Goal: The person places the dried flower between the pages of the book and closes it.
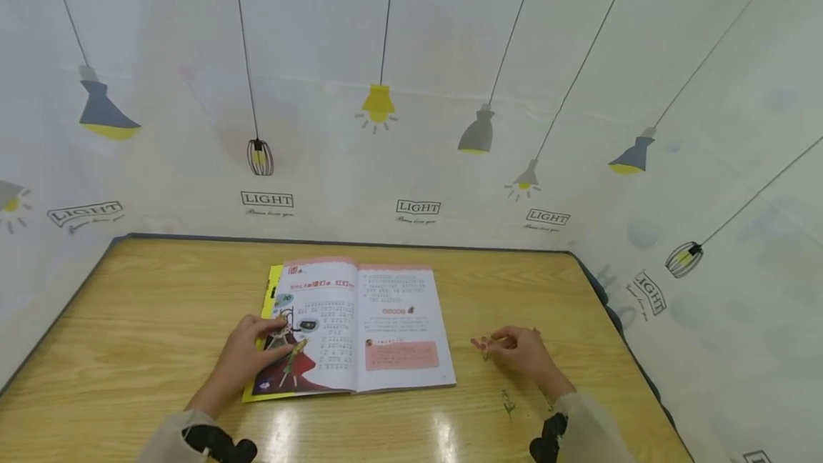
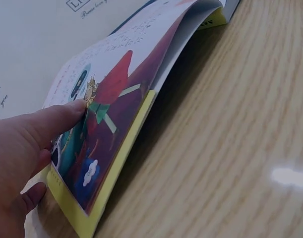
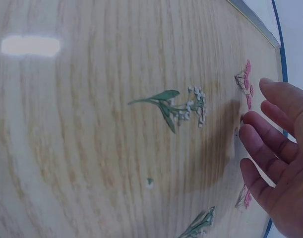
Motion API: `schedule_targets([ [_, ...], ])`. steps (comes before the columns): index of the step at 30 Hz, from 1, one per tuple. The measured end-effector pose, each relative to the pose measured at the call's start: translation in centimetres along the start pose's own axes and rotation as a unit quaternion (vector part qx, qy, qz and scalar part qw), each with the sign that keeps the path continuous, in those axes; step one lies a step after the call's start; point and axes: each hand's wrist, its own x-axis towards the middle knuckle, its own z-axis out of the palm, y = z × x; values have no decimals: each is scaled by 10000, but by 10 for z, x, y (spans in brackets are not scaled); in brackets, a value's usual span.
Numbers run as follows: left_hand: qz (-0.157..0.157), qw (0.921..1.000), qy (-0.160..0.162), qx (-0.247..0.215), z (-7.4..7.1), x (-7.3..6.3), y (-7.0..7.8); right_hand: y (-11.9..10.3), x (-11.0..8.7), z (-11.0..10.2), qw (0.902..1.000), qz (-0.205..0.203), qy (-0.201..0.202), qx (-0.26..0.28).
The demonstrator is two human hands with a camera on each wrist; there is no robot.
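Note:
An open book point(image 1: 392, 291) with printed text lies on the wooden table, a yellow cover showing beneath its left side. My left hand point(image 1: 247, 352) rests at the left page's outer edge, with thumb and forefinger on the illustration of figures. In the left wrist view, the thumb point(image 2: 67, 116) touches the page near a red-winged figure, while other fingers are beside the yellow edge, partly hidden. To the right of the book, my right hand point(image 1: 524, 352) hovers near a pink dried flower point(image 3: 248, 84). Its fingers are loosely bent, with thumb and fingertips apart.
A pressed sprig with white blossoms point(image 3: 186, 106) lies on the table point(image 1: 161, 320) near the right hand. Another green sprig point(image 3: 200, 225), a small loose bit point(image 3: 150, 182) and more pink petals point(image 3: 246, 196) are nearby. Lamp-printed wall sheeting point(image 1: 334, 177) borders the table's far side.

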Motion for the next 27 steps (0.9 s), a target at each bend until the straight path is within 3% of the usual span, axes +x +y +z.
schedule_targets([
  [17,-240,9997,48,-72,5,-2,-5,2,-9,16,9935,906,537,435],
  [27,-208,9997,47,-108,6,-3,-3,-1,-15,28,9905,755,1078,395],
])
